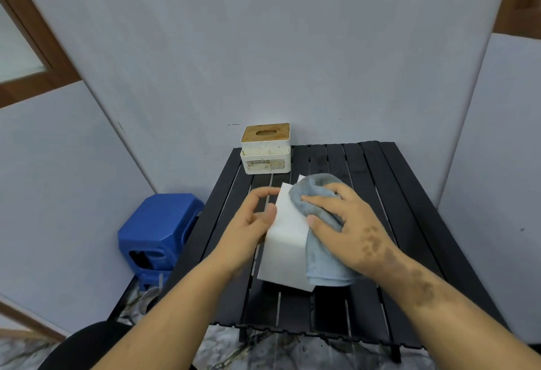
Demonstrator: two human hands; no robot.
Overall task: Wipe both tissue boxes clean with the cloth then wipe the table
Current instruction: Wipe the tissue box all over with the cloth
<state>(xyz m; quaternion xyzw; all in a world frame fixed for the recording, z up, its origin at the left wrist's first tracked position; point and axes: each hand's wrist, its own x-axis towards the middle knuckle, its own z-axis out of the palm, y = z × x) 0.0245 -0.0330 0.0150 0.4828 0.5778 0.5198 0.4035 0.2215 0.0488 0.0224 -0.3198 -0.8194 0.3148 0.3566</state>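
Note:
A plain white tissue box (285,240) lies in the middle of the black slatted table (409,208). My left hand (251,223) grips its left side, thumb on the top edge. My right hand (342,223) holds a blue-grey cloth (325,264) and presses it onto the box's top right; the cloth hangs down the right side. A second tissue box (265,148), cream with a wooden lid, stands untouched at the table's far left corner.
A blue plastic stool (158,229) stands on the floor left of the table. Grey wall panels close in behind and on both sides. The table's near edge (322,331) is just in front of me.

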